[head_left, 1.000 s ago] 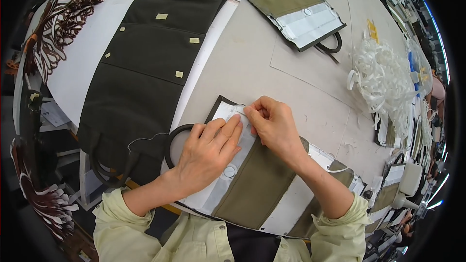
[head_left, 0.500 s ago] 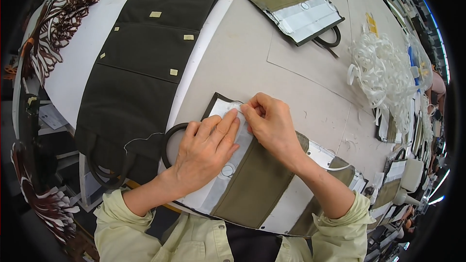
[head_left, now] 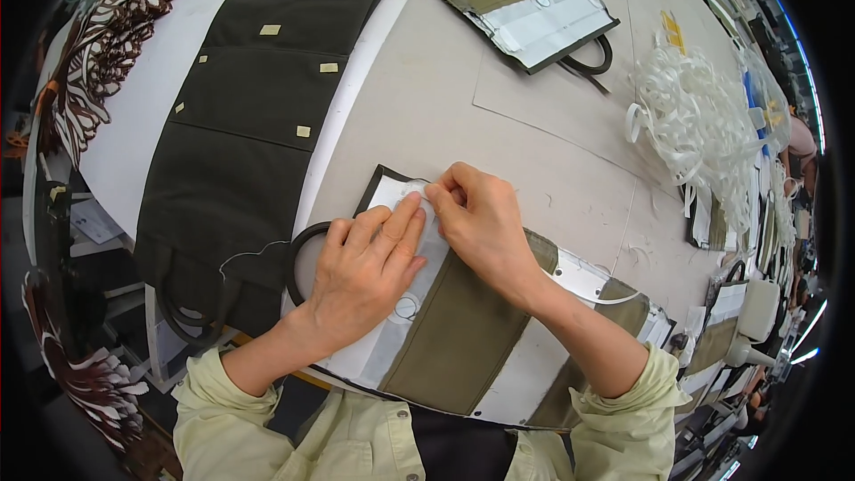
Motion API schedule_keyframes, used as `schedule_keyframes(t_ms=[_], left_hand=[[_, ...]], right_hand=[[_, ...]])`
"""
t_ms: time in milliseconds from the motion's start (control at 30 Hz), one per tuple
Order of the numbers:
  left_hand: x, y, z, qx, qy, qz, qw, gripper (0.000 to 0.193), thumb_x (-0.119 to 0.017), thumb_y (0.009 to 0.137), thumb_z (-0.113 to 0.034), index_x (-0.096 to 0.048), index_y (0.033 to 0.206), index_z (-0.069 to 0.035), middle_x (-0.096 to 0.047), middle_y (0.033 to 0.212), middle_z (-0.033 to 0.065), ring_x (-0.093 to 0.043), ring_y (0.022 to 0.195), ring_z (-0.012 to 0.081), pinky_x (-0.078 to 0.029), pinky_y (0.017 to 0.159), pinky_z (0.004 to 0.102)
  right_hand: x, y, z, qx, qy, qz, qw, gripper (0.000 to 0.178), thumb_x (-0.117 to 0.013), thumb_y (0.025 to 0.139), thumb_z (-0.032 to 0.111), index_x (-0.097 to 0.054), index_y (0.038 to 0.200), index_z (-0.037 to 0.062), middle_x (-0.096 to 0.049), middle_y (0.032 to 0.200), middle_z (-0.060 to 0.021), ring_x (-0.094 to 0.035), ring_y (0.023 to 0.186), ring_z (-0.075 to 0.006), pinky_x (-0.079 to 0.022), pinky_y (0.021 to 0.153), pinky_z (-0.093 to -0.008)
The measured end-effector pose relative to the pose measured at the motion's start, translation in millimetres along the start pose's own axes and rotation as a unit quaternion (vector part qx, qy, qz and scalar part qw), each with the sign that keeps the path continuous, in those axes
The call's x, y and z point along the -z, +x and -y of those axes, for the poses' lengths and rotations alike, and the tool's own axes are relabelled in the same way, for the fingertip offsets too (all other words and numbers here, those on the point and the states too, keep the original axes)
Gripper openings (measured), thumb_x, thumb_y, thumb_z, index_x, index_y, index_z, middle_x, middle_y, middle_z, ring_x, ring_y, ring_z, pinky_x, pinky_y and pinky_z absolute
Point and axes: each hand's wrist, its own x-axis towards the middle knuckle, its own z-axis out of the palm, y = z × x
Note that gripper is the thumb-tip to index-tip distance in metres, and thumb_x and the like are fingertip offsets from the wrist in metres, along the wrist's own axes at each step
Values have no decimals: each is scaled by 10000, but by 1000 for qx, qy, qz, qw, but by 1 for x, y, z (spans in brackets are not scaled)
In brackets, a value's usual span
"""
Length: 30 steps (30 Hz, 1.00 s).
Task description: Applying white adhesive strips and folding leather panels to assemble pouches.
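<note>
One olive-and-white panel point(head_left: 459, 338) lying under left hand point(head_left: 370, 272) (fingers extended, resting on white end); right hand point(head_left: 476, 223) pinching at far edge, cannot tell what. One similar panel point(head_left: 508, 0) lying beyond; five pale tabs point(head_left: 303, 132) dotting dark fabric point(head_left: 232, 169). Versus earlier: hands, panels sitting slightly further left in view.

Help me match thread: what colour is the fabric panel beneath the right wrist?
Olive green; the fabric panel shows in the head view.
</note>
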Motion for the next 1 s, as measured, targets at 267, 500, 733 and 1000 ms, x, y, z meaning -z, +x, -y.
schedule_keyframes(t_ms=[267, 500, 733, 1000], left_hand=[[4, 2, 1, -3, 0, 22, 1000, 577, -811, 779, -168, -656, 1289, 54, -612, 1426, 123, -576, 1092, 250, -429, 815, 374], [5, 8, -1, -10, 5, 53, 999, 561, -793, 814, -154, -628, 1309, 50, -603, 1423, 135, -563, 1078, 258, -428, 819, 379], [10, 3, -2, 17, 8, 57, 998, 626, -789, 819, -159, -604, 1390, 19, -611, 1443, 92, -564, 1043, 281, -443, 874, 399], [13, 17, -8, 21, 15, 89, 996, 643, -787, 817, -156, -606, 1417, -9, -644, 1362, 81, -548, 1008, 288, -492, 888, 397]], right_hand=[[0, 0, 1, 19, -10, -2, 1000, 205, -614, 953, 138, -652, 855, -38, -659, 670, -204, -659, 652, -387, -506, 659, -475], [26, 6, -2, 7, -9, 76, 997, 217, -651, 934, 159, -709, 903, -47, -686, 757, -230, -679, 727, -373, -521, 697, -455], [177, -85, -48, -75, -18, 108, 991, 207, -727, 974, 177, -719, 898, -15, -585, 663, -2, -534, 610, -73, -414, 552, -267], [242, -175, -130, -209, 66, -36, 975, 173, -728, 971, 143, -708, 881, -3, -563, 658, 43, -481, 592, -30, -355, 523, -224]])
